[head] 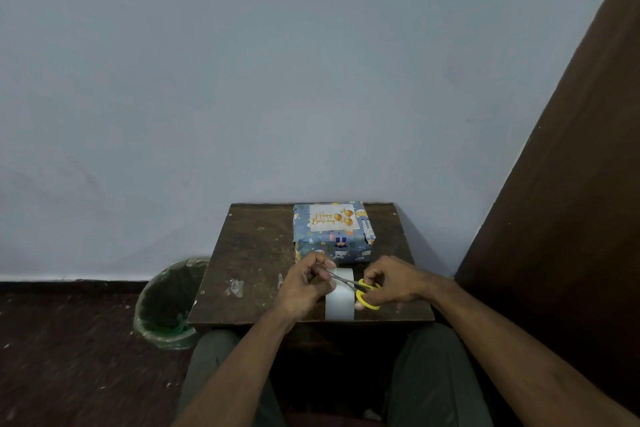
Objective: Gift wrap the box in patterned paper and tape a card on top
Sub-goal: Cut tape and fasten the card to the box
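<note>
My small dark wooden table (249,253) carries the wrapped box (332,239), tape roll (340,302) and a crumpled tape scrap (234,287).

The left hand (304,282) covered the left edge of the tape roll (340,302), and whatever clear tape its curled fingers pinched was too faint to make out. The scissors (360,289) showed only partly: the right hand (391,284) hid most of the yellow handles, and the blade tips vanished behind the left fingers. The far edge of the wrapped box (332,239) merged with the wall. The card (331,217) carried small print beyond "Happy Birthday" that stayed unreadable. Both forearms ran off the bottom edge.
</note>
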